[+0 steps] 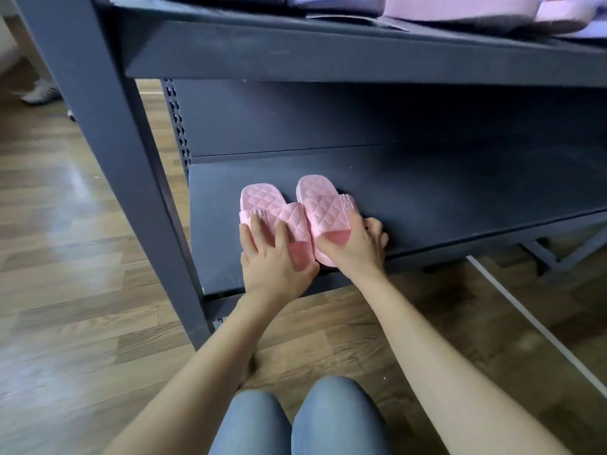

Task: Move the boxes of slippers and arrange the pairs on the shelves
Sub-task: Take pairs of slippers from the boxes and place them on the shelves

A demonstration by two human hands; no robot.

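Slippers lie at shelf's near edge: left grip flat atop, right grip clamping one; a backward tug might drop them.

We extend both bare forearms forward, side by side. Our left hand lies flat, fingers straight and spread, pressing on the left slipper. Our right hand grips the right slipper beside it — thumb on top, fingers curled round its outer edge.
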